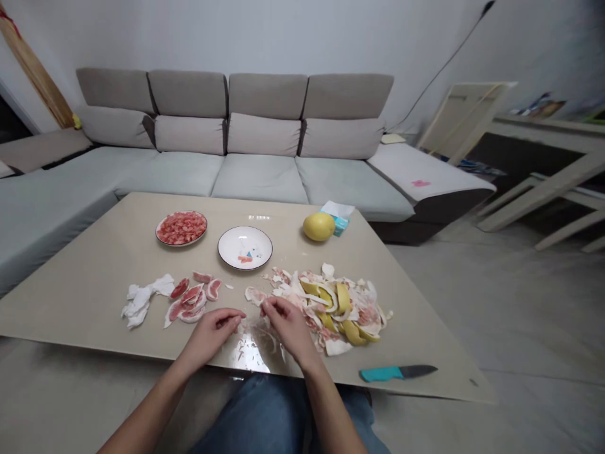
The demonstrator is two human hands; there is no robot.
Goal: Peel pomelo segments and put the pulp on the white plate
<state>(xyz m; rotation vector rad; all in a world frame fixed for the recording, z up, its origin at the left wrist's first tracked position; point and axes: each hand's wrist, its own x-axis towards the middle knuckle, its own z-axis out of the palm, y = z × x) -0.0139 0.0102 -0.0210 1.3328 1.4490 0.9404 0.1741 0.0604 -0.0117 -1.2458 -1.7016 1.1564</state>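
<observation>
My left hand (pixel 213 333) is over the near part of the table, just right of the pink pomelo segments (pixel 191 301). Its fingers are curled and its thumb and forefinger come close together; anything between them is too small to make out. My right hand (pixel 290 329) is closed, with thumb and fingertips pinched beside the heap of pomelo peel and membranes (pixel 347 302). What those fingers hold is hidden. A pale scrap of membrane (pixel 255 295) lies just beyond them. Small bits of debris (pixel 250 353) are scattered between my hands.
Beyond my hands are a white plate (pixel 246 243) with a few small coloured marks or bits and a plate of pink pomelo flesh (pixel 182 227). A whole yellow pomelo (pixel 318 227) touches a tissue pack (pixel 341 221). Crumpled tissue (pixel 142 302) lies left, a turquoise-handled knife (pixel 397 372) near right.
</observation>
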